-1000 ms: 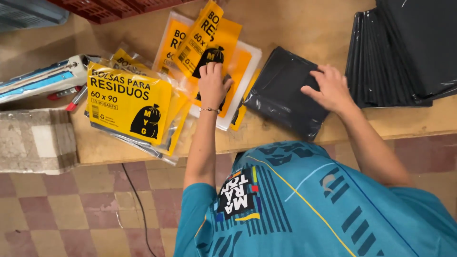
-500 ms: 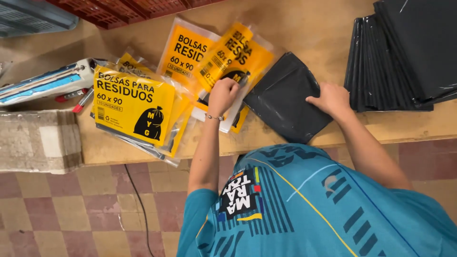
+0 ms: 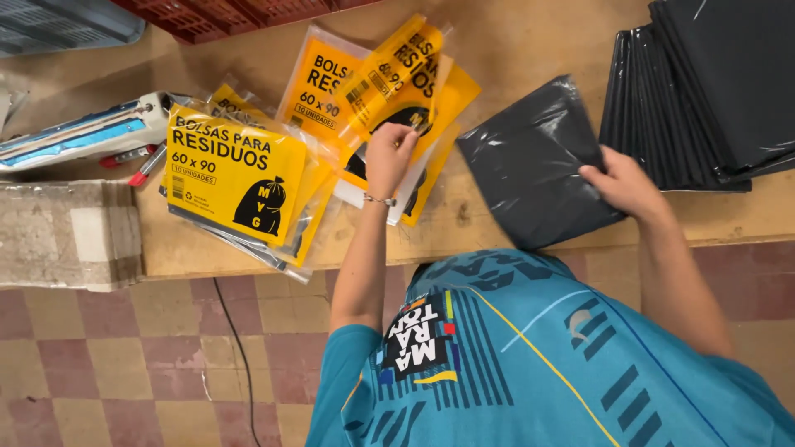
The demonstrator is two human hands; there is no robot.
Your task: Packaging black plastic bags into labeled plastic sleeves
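we see the left hand point(image 3: 389, 157) pinching the edge of a clear sleeve with a yellow printed card point(image 3: 397, 83), its fingers closed on it and lifting it tilted above the other yellow sleeves point(image 3: 319, 83) spread on the wooden table point(image 3: 530, 41). the right hand point(image 3: 625, 182) lies on a folded black bag point(image 3: 530, 161), fingers curled over its right edge and gripping it; the bag rests flat near the table's front edge, just beside a stack of black bags point(image 3: 712, 83). a second pile of yellow packs point(image 3: 236, 174) sits to the left, next to a blue and white sealing tool point(image 3: 83, 132)
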